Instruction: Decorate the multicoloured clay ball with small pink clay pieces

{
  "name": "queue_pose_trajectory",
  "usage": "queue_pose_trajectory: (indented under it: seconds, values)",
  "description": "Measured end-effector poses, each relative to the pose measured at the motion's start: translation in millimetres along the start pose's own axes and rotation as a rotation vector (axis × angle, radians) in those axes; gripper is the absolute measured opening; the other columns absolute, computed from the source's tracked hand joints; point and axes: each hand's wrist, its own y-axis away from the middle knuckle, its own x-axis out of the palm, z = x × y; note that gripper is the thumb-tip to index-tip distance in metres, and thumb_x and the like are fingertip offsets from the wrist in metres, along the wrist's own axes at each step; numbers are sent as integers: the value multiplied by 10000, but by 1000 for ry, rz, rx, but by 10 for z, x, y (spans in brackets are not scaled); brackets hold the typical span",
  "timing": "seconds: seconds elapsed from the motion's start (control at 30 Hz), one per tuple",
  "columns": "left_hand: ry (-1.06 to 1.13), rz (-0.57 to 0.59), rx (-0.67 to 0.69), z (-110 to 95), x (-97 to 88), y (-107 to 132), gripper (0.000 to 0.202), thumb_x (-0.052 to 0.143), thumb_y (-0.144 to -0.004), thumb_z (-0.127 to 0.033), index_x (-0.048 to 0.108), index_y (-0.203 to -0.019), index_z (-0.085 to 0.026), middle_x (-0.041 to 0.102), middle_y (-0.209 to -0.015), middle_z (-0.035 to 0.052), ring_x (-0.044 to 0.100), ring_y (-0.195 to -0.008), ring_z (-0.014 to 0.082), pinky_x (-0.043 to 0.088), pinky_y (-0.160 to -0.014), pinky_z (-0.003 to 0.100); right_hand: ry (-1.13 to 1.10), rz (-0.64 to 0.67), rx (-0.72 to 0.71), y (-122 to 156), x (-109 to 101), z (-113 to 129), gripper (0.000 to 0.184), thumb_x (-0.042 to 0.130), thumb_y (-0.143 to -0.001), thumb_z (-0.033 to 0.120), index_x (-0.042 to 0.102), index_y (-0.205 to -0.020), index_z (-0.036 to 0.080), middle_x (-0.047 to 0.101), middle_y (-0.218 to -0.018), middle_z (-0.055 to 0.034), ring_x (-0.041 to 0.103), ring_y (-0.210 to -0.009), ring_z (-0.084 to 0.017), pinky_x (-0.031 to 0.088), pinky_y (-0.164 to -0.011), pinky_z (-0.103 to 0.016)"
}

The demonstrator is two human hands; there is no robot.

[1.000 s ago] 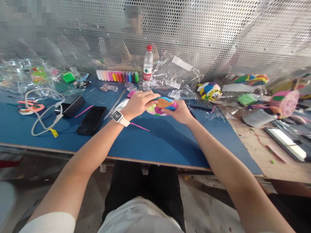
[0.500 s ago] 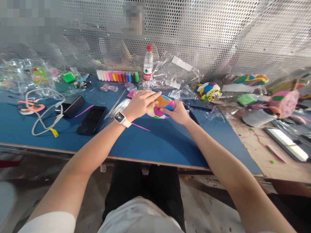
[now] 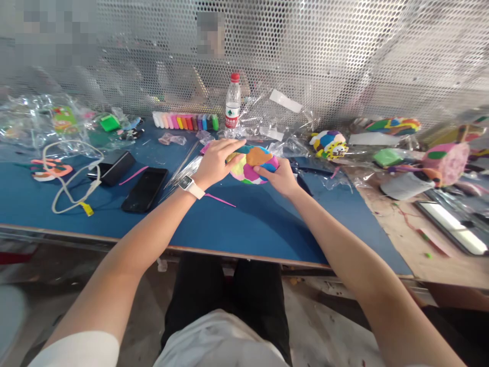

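Note:
A rounded clay piece (image 3: 252, 164) patched in orange, pink, yellow, blue and green is held between both hands just above the blue table mat (image 3: 248, 224). My left hand (image 3: 216, 160), with a white watch on its wrist, wraps over the piece's left and top side. My right hand (image 3: 280, 176) grips its right side, thumb pressed on the front. The piece is tilted so its patched face shows toward me.
A black phone (image 3: 144, 189), a black power bank (image 3: 114, 165) and a white cable (image 3: 66, 183) lie to the left. A row of coloured clay sticks (image 3: 185, 121), a water bottle (image 3: 233, 106) and plastic wrappers stand at the back. Other clay figures (image 3: 329, 142) sit right.
The clay piece has been tipped up and turned, so more of its patched face shows. My left fingers slid from lying across its top to curling round its left side.

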Motion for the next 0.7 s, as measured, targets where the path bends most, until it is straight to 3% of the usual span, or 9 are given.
queue_pose_trajectory:
  seconds: [0.17,0.3,0.4,0.47,0.6,0.7]
  values:
    - [9,-8,-87,14,13,-16,398,602,-1123,-457,808,-1386,-241,838,-1264,104,728,-1245,296,494,-1167,527,22,-10,5,-1,-5,-48,503,956,-791,637,838,-1029,210,855,-996,-77,793,-926,-299,699,-939,-513]
    - [75,-47,-89,21,-31,-44,396,546,-1140,-399,805,-1396,-244,835,-1312,100,730,-1254,276,510,-1164,496,-11,-74,36,-11,3,-72,483,959,-778,653,820,-934,218,810,-862,-58,735,-763,-253,706,-770,-466]
    - [122,-43,-85,42,-30,-47,373,570,-1124,-385,825,-1357,-247,845,-1293,94,746,-1231,270,528,-1153,495,-23,-74,32,-9,3,-70,489,970,-764,655,824,-949,226,833,-929,-71,752,-808,-266,713,-814,-481]
    - [203,-23,-105,63,-16,-44,373,591,-1113,-418,846,-1311,-232,852,-1274,105,768,-1172,264,574,-1074,463,-24,-58,37,-5,-5,-66,504,979,-755,651,831,-986,229,852,-991,-79,781,-883,-290,716,-891,-511]
    - [420,16,-247,112,-6,-42,484,612,-1098,-566,878,-1220,-181,876,-1124,130,788,-930,226,586,-758,333,-17,-15,54,1,-23,-63,530,984,-752,652,839,-1039,231,864,-1041,-85,806,-963,-317,710,-963,-539]
    - [480,9,-289,148,-4,-44,540,678,-1050,-650,893,-1156,-166,879,-1007,120,773,-835,208,554,-695,306,-3,-1,54,7,-22,-49,540,981,-757,652,840,-1058,227,864,-1042,-82,804,-948,-310,713,-943,-529]
